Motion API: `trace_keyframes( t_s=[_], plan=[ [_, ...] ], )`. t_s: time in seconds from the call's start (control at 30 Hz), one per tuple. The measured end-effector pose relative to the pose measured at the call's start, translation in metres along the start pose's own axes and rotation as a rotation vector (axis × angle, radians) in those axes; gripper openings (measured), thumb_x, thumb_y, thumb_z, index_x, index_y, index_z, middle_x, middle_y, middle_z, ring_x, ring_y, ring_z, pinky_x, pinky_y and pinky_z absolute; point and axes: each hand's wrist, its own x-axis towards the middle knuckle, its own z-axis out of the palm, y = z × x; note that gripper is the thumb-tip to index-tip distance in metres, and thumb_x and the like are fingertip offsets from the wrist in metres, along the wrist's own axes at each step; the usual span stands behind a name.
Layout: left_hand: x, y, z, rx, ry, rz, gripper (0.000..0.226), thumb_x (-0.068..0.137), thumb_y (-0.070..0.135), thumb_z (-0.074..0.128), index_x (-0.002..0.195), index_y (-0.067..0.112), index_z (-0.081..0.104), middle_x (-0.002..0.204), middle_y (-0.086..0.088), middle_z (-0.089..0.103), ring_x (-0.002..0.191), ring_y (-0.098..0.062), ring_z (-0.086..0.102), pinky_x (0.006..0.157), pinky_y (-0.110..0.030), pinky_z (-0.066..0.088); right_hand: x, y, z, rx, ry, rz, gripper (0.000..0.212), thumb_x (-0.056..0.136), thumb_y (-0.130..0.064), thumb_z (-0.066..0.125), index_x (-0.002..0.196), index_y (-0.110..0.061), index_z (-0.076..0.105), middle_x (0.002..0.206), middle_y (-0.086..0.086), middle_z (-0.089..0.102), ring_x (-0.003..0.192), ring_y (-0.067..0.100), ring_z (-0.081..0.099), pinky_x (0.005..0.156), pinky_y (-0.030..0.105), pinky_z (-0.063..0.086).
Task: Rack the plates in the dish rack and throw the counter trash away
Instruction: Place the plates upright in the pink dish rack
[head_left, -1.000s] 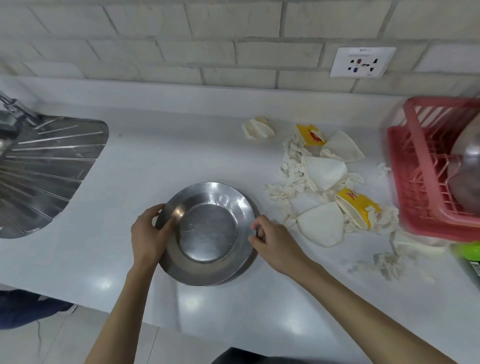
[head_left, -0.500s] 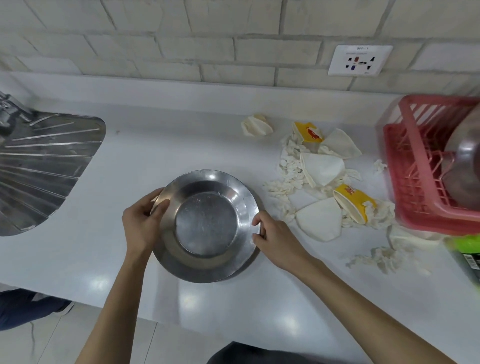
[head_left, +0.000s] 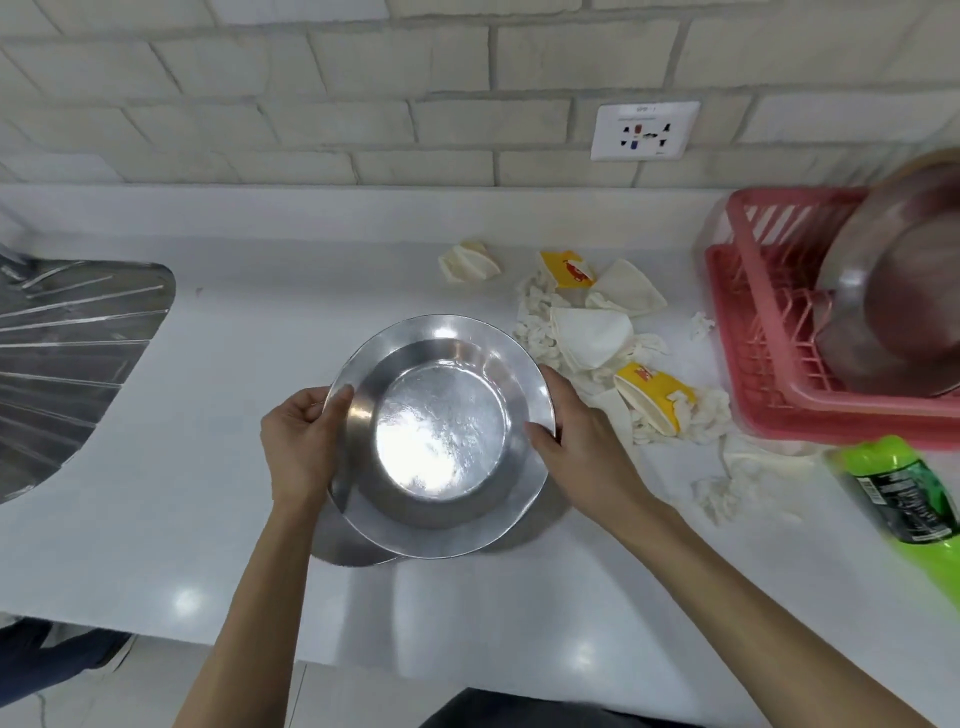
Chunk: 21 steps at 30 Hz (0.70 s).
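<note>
Two bare forearms are seen entering from the bottom edge of the frame. The left forearm is raised almost straight up from the lower left, and the right forearm is slanted in from the lower right corner. Both hands are placed at the centre of the frame. The left hand is curled at the left rim of a round shiny steel plate, with the thumb laid over the rim's top and the fingers hidden beneath. The right hand is closed on the right rim, with the thumb pressed on the upper face and the fingers wrapped behind the edge. Both wrists are held nearly straight.
</note>
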Motion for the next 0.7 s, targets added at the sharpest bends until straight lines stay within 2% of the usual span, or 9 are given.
trace_keyframes(
  t_s=[0.07, 0.13, 0.23, 0.3, 0.43, 0.47, 0.53, 0.63, 0.7],
  plan=[
    [-0.005, 0.007, 0.019, -0.005, -0.022, -0.004, 0.024, 0.089, 0.029, 0.073, 0.075, 0.009, 0.069, 0.065, -0.01, 0.054, 0.063, -0.017, 0.046, 0.064, -0.029, 0.043, -0.001, -0.001, -0.021, 0.013, 0.06, -0.025, 0.061, 0.095, -0.016, 0.051, 0.147, -0.039, 0.031, 0.103, -0.009, 0.067, 0.09, 0.007, 0.062, 0.082, 0.03, 0.052],
    [-0.011, 0.012, 0.038, -0.027, -0.066, -0.012, 0.029, 0.087, 0.031, 0.074, 0.073, 0.007, 0.067, 0.062, -0.01, 0.048, 0.063, -0.018, 0.041, 0.065, -0.031, 0.04, -0.002, 0.001, -0.043, -0.003, 0.121, -0.032, 0.056, 0.095, -0.014, 0.05, 0.146, -0.033, 0.036, 0.117, -0.011, 0.065, 0.103, 0.011, 0.06, 0.087, 0.029, 0.048],
    [-0.019, 0.02, 0.065, -0.031, -0.147, -0.031, 0.036, 0.086, 0.037, 0.073, 0.076, 0.003, 0.064, 0.062, -0.012, 0.041, 0.061, -0.021, 0.037, 0.063, -0.034, 0.036, -0.007, 0.001, -0.075, -0.087, 0.177, -0.009, 0.055, 0.098, -0.016, 0.046, 0.15, -0.029, 0.031, 0.092, -0.009, 0.062, 0.089, 0.015, 0.056, 0.076, 0.029, 0.041],
    [-0.027, 0.025, 0.086, -0.021, -0.227, -0.043, 0.042, 0.086, 0.038, 0.071, 0.07, 0.002, 0.059, 0.057, -0.013, 0.042, 0.055, -0.022, 0.037, 0.059, -0.033, 0.033, -0.01, 0.001, -0.095, -0.129, 0.218, -0.017, 0.056, 0.098, -0.015, 0.044, 0.15, -0.03, 0.029, 0.078, -0.002, 0.06, 0.079, 0.022, 0.056, 0.072, 0.035, 0.044],
    [-0.05, 0.041, 0.13, -0.039, -0.308, -0.065, 0.034, 0.091, 0.026, 0.069, 0.059, 0.016, 0.061, 0.048, 0.006, 0.049, 0.049, -0.015, 0.04, 0.054, -0.027, 0.033, -0.011, 0.0, -0.14, -0.204, 0.278, -0.109, 0.056, 0.093, -0.016, 0.051, 0.147, -0.025, 0.038, 0.069, 0.008, 0.066, 0.068, 0.029, 0.06, 0.071, 0.042, 0.049],
    [-0.056, 0.046, 0.142, -0.061, -0.335, -0.067, 0.03, 0.091, 0.023, 0.069, 0.063, 0.012, 0.062, 0.049, 0.007, 0.05, 0.05, -0.013, 0.042, 0.055, -0.026, 0.035, -0.011, -0.001, -0.153, -0.237, 0.28, -0.131, 0.055, 0.092, -0.017, 0.052, 0.145, -0.023, 0.04, 0.07, 0.008, 0.067, 0.068, 0.03, 0.062, 0.071, 0.042, 0.05],
    [-0.064, 0.057, 0.166, -0.086, -0.406, -0.051, 0.019, 0.09, 0.019, 0.069, 0.077, 0.005, 0.067, 0.052, 0.006, 0.053, 0.053, -0.014, 0.044, 0.06, -0.029, 0.04, -0.01, -0.004, -0.181, -0.331, 0.298, -0.149, 0.055, 0.088, -0.019, 0.049, 0.143, -0.021, 0.043, 0.084, 0.012, 0.071, 0.085, 0.035, 0.064, 0.079, 0.042, 0.05],
    [-0.078, 0.077, 0.205, -0.116, -0.534, -0.022, 0.003, 0.091, 0.013, 0.068, 0.091, 0.011, 0.07, 0.053, 0.006, 0.056, 0.057, -0.017, 0.051, 0.059, -0.033, 0.049, -0.007, -0.016, -0.229, -0.4, 0.337, -0.183, 0.049, 0.085, -0.019, 0.046, 0.134, -0.022, 0.054, 0.11, 0.011, 0.07, 0.108, 0.035, 0.061, 0.091, 0.043, 0.049],
    [-0.092, 0.095, 0.23, -0.145, -0.608, 0.003, 0.01, 0.094, 0.012, 0.065, 0.103, 0.013, 0.069, 0.061, 0.004, 0.064, 0.063, -0.017, 0.06, 0.056, -0.032, 0.054, -0.006, -0.028, -0.261, -0.443, 0.34, -0.233, 0.042, 0.082, -0.013, 0.046, 0.121, -0.02, 0.062, 0.107, 0.005, 0.071, 0.107, 0.029, 0.063, 0.088, 0.037, 0.049]
  ],
)
